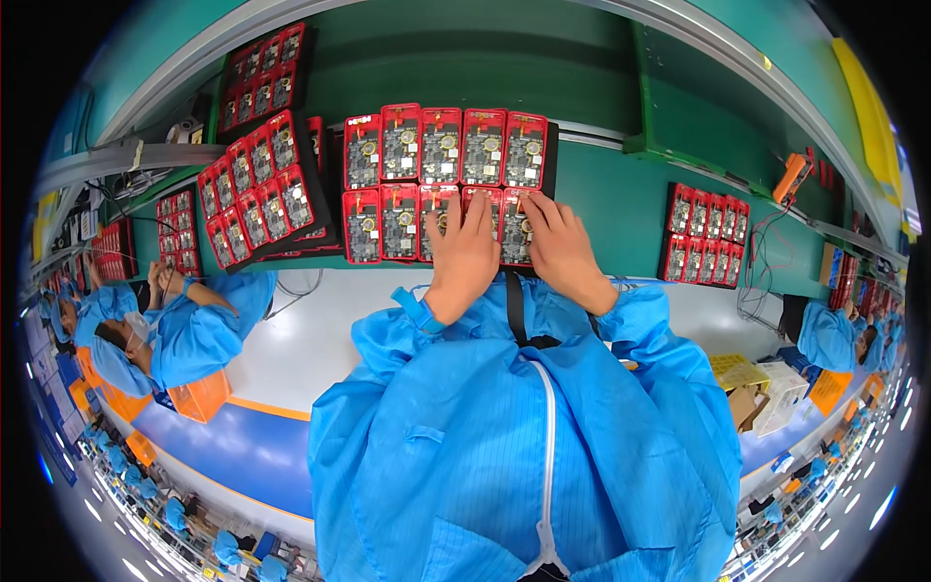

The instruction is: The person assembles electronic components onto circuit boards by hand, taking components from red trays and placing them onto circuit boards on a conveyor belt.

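Observation:
Two rows of red open cases with circuit boards (401,144) lie on a dark tray (550,160) in front of me. My left hand (465,254) reaches over the near row with its fingers stretched and apart, fingertips on the middle cases. At the right end of that row, my right hand (564,250) rests its slightly bent fingers on the last red case (516,229). Both hands cover parts of the cases below them. Neither thumb shows clearly, and no case is lifted. A blue wristband (415,308) circles my left wrist.
More trays of red cases stand at left (254,194), at far left (177,233) and at right (705,236) on the green bench (606,209). An orange meter (792,177) with leads hangs at right. Co-workers in blue (194,325) sit on both sides.

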`<state>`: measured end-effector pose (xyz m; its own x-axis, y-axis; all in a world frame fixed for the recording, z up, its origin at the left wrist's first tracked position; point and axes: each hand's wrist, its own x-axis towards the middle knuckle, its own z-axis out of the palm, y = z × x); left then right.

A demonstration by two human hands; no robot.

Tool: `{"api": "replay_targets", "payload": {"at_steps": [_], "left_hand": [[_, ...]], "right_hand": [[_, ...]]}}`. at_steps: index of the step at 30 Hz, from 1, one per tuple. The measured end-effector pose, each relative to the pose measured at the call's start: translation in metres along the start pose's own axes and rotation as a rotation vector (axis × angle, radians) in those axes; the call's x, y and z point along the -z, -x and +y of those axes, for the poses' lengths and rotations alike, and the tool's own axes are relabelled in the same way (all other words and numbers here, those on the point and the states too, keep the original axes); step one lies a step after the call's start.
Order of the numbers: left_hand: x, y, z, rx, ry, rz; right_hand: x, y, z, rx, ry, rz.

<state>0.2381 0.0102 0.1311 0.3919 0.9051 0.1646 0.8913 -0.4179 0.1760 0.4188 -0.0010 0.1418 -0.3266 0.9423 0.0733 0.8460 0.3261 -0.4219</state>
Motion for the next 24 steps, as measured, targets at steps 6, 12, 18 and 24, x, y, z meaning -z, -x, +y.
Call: {"api": "replay_targets", "payload": {"at_steps": [6, 12, 18, 24], "left_hand": [[-0.001, 0.0, -0.003, 0.023, 0.08, 0.001], [-0.002, -0.001, -0.006, 0.026, 0.089, 0.043], [0.001, -0.001, -0.003, 0.029, 0.099, 0.054], [0.003, -0.007, 0.014, -0.062, 0.206, 0.04]], "right_hand": [[0.003, 0.001, -0.004, 0.008, 0.033, -0.008], [-0.001, -0.005, -0.011, -0.053, 0.004, 0.003], [0.006, 0.001, -0.012, -0.022, 0.095, -0.004], [0.0, 0.003, -0.005, 0.016, 0.122, 0.062]]}}
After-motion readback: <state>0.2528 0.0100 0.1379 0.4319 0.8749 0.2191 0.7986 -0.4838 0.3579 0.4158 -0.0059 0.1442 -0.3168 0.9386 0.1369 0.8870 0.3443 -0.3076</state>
